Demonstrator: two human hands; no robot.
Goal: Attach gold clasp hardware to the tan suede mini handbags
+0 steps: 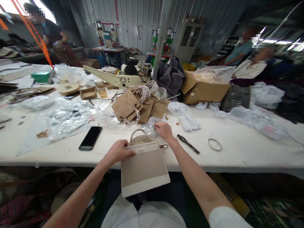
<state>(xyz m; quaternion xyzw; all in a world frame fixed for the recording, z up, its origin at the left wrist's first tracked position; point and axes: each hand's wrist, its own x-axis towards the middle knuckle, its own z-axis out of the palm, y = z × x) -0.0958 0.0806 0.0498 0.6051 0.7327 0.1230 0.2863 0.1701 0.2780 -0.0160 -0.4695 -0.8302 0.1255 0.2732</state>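
Note:
A small beige and cream handbag (144, 172) hangs over the near edge of the white table (237, 148), its round handle resting on the tabletop. My left hand (120, 151) grips the bag's top left corner, fingers closed on it. Just beyond the bag, my right hand (164, 130) pinches a piece of clear plastic wrap (151, 126). A pile of tan handbags (137, 106) with plastic-wrapped handles lies further back in the middle of the table.
A black phone (90, 137) lies left of the bag; a dark hand tool (188, 143) and a metal ring (214, 144) lie right. Plastic bags, a cardboard box (204, 88), white gloves (189, 122) and a machine (118, 77) fill the back. People sit far left and right.

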